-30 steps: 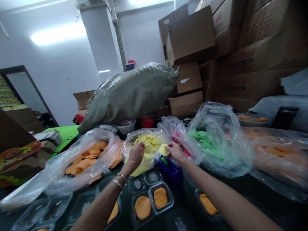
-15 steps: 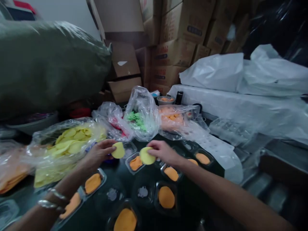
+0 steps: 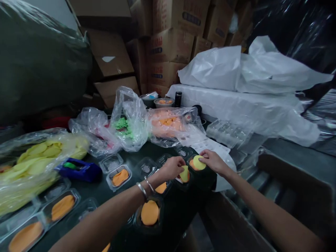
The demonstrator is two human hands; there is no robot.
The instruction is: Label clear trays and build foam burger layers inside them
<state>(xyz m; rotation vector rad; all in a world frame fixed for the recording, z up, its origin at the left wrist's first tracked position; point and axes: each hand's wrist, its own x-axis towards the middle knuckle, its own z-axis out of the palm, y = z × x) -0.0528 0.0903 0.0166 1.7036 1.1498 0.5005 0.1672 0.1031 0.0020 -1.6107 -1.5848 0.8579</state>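
In the head view, the person's left hand (image 3: pixel 173 169) pinches a yellow piece (image 3: pixel 185 173) between thumb and fingers, right above an orange piece in a clear plastic container. The yellow piece is thin, flat and pale, matt on its surface, and looks bent or partly covered by the fingers, so its full outline cannot be told. Orange shows along its lower and right edges; whether the two touch is unclear.

The right hand (image 3: pixel 213 161), farther to the right, pinches a yellow disc (image 3: pixel 198 163) by its edge, the other fingers curled close. This one is round, smooth-edged and evenly coloured, and it overlaps most of an orange disc (image 3: pixel 193 166) in another container near the edge of the dark counter (image 3: pixel 180 207).

Nearer the person, a thicker-looking orange round (image 3: pixel 149 212) sits flat in its own clear container, its outline slightly uneven. To the left, a wrinkled orange piece (image 3: pixel 120 177) lies in a container beside a blue tape dispenser (image 3: pixel 86 171). A clear bag of yellow rounds (image 3: pixel 39 154) lies beyond that dispenser, the rounds heaped and overlapping.
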